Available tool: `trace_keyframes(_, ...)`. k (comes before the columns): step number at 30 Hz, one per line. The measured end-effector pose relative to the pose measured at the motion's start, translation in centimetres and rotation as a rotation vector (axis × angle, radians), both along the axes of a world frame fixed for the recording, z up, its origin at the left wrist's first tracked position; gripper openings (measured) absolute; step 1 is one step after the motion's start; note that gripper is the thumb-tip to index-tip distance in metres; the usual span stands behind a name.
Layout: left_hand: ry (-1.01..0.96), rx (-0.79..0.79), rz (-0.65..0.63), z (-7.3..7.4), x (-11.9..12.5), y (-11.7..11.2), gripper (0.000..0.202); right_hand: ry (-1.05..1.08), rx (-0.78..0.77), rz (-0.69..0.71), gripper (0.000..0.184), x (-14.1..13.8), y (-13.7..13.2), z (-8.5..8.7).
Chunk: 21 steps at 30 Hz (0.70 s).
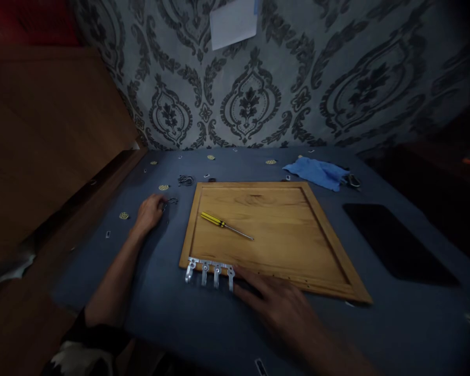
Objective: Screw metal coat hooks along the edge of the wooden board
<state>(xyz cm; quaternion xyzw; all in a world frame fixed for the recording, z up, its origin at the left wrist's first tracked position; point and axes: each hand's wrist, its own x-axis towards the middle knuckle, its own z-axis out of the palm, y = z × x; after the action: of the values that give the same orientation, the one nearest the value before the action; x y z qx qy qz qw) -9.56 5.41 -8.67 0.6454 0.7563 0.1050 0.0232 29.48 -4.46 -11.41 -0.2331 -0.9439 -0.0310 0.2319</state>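
In the head view, a framed wooden panel (274,209) lies flat on the cloth-covered table. Several curved metal brackets (217,271) sit in a row along its near left edge, overhanging it. My right hand (276,300) rests by that edge with fingers stretched out, its fingertips at the rightmost bracket. Left of the panel, my left hand (149,213) is down on the cloth, fingers curled together at a small thin metal piece (173,200); the fingertips are partly hidden. A yellow-and-black screwdriver (225,224) lies on the panel, its tip pointing right.
A small heap of dark metal pieces (185,180) lies beyond my left hand. To the right are a blue cloth (317,172) and a flat black slab (399,243). A patterned wall (250,99) rises behind the table; a wooden cabinet (50,120) stands left.
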Motion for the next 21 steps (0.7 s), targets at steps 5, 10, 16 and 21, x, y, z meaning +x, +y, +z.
trace_keyframes(5,0.004,-0.023,0.0,0.3,0.3,-0.4,0.036,-0.032,-0.004,-0.015,0.059,0.1,-0.1,-0.1)
trace_keyframes(10,0.015,-0.053,0.044,0.5,0.5,-0.7,0.035,-0.059,-0.094,-0.019,0.059,0.3,-0.4,-0.4)
trace_keyframes(16,0.043,-0.078,0.09,0.5,0.7,-0.5,0.031,-0.082,-0.136,-0.01,0.048,0.2,-0.2,0.3)
trace_keyframes(21,0.034,-0.024,0.098,1.5,1.0,-0.6,0.015,-0.051,-0.092,-0.006,0.035,0.0,-0.1,0.9)
